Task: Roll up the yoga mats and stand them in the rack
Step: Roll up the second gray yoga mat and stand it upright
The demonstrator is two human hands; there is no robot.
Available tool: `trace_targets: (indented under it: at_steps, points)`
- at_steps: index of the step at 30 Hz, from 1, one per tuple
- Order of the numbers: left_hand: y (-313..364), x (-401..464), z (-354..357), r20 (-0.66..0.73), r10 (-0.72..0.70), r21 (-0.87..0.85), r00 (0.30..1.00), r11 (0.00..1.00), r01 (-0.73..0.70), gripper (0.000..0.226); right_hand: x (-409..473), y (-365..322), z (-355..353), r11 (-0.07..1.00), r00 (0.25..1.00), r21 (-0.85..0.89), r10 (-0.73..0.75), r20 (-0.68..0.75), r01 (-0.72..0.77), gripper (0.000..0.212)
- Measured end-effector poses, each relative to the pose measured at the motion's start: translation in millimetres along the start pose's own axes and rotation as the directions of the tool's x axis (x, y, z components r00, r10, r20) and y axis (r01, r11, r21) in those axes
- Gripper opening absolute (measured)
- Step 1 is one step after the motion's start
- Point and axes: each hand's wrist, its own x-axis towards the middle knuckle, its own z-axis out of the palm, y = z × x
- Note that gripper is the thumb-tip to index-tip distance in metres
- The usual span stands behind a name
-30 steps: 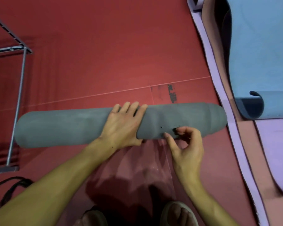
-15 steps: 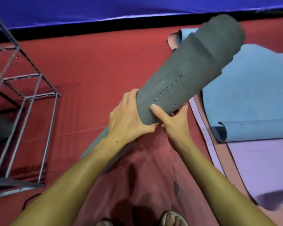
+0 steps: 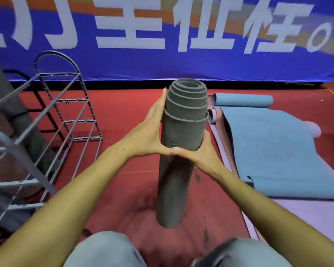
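A rolled grey yoga mat (image 3: 181, 132) stands upright in front of me, its lower end on the red floor, its inner layers sticking out at the top. My left hand (image 3: 152, 130) wraps its left side, fingers reaching up toward the top. My right hand (image 3: 199, 153) grips the right side, mostly hidden behind the roll. Both thumbs meet on the front of the roll. The grey metal rack (image 3: 52, 132) stands at the left, with a dark rolled mat (image 3: 12, 116) leaning in it.
A blue mat (image 3: 278, 149) lies partly unrolled at the right, over a lilac mat (image 3: 307, 214) and a pink one (image 3: 227, 135). A blue banner (image 3: 162, 54) runs along the back wall. My knees (image 3: 108, 251) show at the bottom edge.
The grey roll went from lying flat on the floor, through a tilt, to standing upright. Both hands now clasp it. My view has risen toward the wall and rack.
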Motion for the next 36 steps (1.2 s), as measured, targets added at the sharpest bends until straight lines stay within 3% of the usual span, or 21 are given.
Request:
trace_targets:
  at_steps: [4, 7, 9, 12, 14, 16, 21, 24, 26, 29, 36]
  points:
    - [21.5, 6.8, -35.3, -0.051, 0.083, 0.226, 0.995, 0.972, -0.069, 0.139, -8.4, -19.4, 8.1, 0.999, 1.0, -0.037, -0.017, -0.006, 0.017, 0.125]
    - [19.7, 2.3, -39.6, -0.157, 0.109, 0.373, 0.982, 0.927, -0.043, 0.111, -10.0, -44.0, 4.1, 0.98, 0.979, -0.079, -0.19, -0.069, 0.185, 0.14]
    - [14.3, 0.2, -41.5, -0.201, 0.104, 0.4, 0.974, 0.917, -0.015, 0.104, -7.8, -64.3, -5.8, 0.938, 0.943, -0.133, -0.329, -0.056, 0.32, 0.145]
    - [8.9, 0.9, -44.9, -0.168, 0.093, 0.275, 0.981, 0.96, -0.044, 0.103, 0.3, -93.2, -18.1, 0.848, 0.888, -0.276, -0.456, 0.054, 0.452, 0.145]
    - [8.6, 3.8, -37.1, -0.094, 0.088, 0.132, 0.992, 0.988, -0.075, 0.105, 10.3, -101.5, -22.0, 0.784, 0.879, -0.402, -0.454, 0.147, 0.472, 0.143]
    - [12.1, 5.3, -27.4, -0.092, 0.093, 0.064, 0.991, 0.994, -0.087, 0.104, 16.9, -103.2, -22.4, 0.771, 0.871, -0.406, -0.445, 0.206, 0.49, 0.139]
    - [30.6, 5.5, -36.6, -0.173, 0.148, 0.081, 0.974, 0.987, -0.135, 0.103, 13.0, -114.2, -36.2, 0.723, 0.818, -0.414, -0.565, 0.107, 0.554, 0.122]
    - [18.5, 1.4, -22.8, -0.149, 0.091, 0.102, 0.985, 0.992, -0.077, 0.105, 11.1, -98.2, -29.1, 0.747, 0.874, -0.468, -0.466, 0.139, 0.472, 0.12]
    - [8.8, 1.2, -11.0, -0.156, 0.005, 0.106, 0.988, 0.994, 0.012, 0.095, 9.3, -85.1, -21.4, 0.765, 0.903, -0.487, -0.407, 0.141, 0.421, 0.115]
    - [1.7, -4.2, -8.0, -0.168, -0.043, 0.144, 0.985, 0.987, 0.067, 0.081, 5.7, -78.5, -14.9, 0.747, 0.9, -0.517, -0.418, 0.124, 0.418, 0.1]
    - [-0.2, -6.3, -13.4, -0.199, -0.072, 0.174, 0.977, 0.979, 0.107, 0.068, 18.2, -71.4, -5.7, 0.801, 0.903, -0.423, -0.408, 0.134, 0.424, 0.092]
